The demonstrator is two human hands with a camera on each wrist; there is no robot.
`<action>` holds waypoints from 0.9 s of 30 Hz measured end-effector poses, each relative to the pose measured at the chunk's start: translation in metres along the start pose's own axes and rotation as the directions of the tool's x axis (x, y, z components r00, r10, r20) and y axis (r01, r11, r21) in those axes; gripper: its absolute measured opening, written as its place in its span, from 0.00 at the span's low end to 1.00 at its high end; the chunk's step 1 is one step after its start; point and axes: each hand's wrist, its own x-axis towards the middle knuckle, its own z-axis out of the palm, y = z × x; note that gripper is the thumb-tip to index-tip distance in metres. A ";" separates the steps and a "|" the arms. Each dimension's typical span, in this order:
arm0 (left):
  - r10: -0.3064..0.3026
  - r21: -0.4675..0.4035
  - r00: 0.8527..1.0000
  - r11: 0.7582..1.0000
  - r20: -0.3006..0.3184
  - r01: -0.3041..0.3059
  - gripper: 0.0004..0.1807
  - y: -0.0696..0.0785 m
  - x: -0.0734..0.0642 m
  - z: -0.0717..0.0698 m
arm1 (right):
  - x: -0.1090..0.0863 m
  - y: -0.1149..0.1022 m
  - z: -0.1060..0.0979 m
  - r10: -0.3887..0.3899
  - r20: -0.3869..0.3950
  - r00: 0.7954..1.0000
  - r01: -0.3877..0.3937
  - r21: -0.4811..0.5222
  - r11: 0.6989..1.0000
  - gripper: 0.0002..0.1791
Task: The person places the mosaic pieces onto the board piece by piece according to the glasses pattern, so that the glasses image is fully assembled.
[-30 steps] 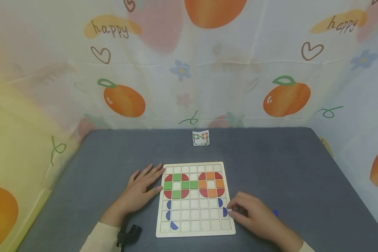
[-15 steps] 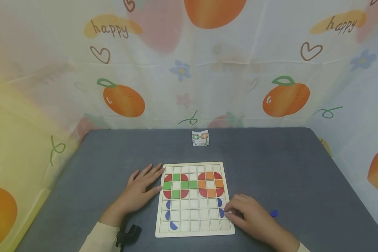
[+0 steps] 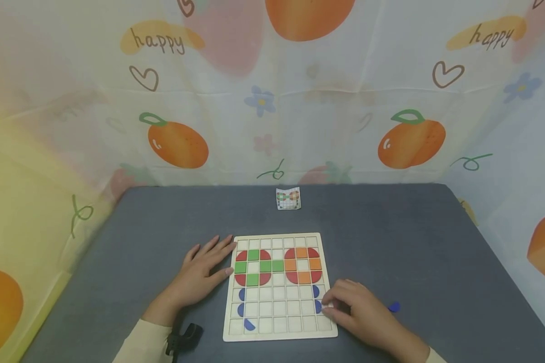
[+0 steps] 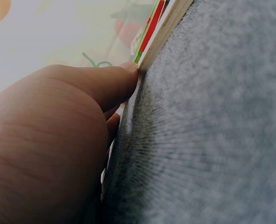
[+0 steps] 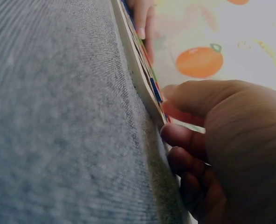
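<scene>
On the grey table lies a square wooden grid board (image 3: 280,338) holding red quarter-round, green square, orange square and blue half-round pieces. My right hand (image 3: 361,310) is at the board's right edge, thumb and forefinger pinching the flat side of a blue half-round piece (image 3: 318,306) in a right-hand cell. In the right wrist view that blue piece (image 5: 155,89) stands slightly proud of the board beside the fingertips. My left hand (image 3: 200,280) lies with fingers spread along the board's left edge. Its thumb (image 4: 114,84) touches the board's side in the left wrist view.
A small pattern card (image 3: 288,198) stands behind the board. A loose blue piece (image 3: 394,307) lies on the table behind the right hand. A black strap-like device (image 3: 184,339) sits at the left wrist. Patterned cloth (image 3: 318,101) hangs around the table.
My right hand has moved left, bringing the blue half-round piece from the board's right edge into line under the blue piece above it. The left hand stays at the board's edge.
</scene>
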 end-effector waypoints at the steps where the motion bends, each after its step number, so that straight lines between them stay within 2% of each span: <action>1: 0.000 -0.001 1.000 1.000 0.002 0.000 0.38 0.000 0.000 0.000 | 0.000 0.001 0.000 0.012 0.001 1.000 -0.012 0.024 1.000 0.10; 9: -0.006 0.003 1.000 1.000 0.014 0.006 0.39 -0.004 -0.001 0.001 | -0.005 0.005 -0.010 0.115 0.004 0.993 -0.113 0.249 0.962 0.06; 15: -0.013 0.008 1.000 1.000 0.009 0.013 0.39 -0.003 0.000 0.001 | -0.011 0.007 -0.032 0.150 -0.025 0.988 -0.127 0.406 0.905 0.14; 19: -0.017 0.011 1.000 1.000 0.010 0.017 0.39 -0.003 0.000 0.002 | -0.019 0.015 -0.047 0.098 -0.065 0.993 -0.054 0.488 0.871 0.23; 25: -0.018 0.005 1.000 1.000 0.008 0.018 0.39 -0.002 0.000 0.001 | -0.037 0.037 -0.066 0.006 -0.070 0.998 0.038 0.619 0.785 0.33; 27: -0.018 0.001 1.000 1.000 0.008 0.018 0.39 -0.001 0.000 0.001 | -0.045 0.044 -0.071 -0.012 -0.063 0.998 0.050 0.641 0.766 0.34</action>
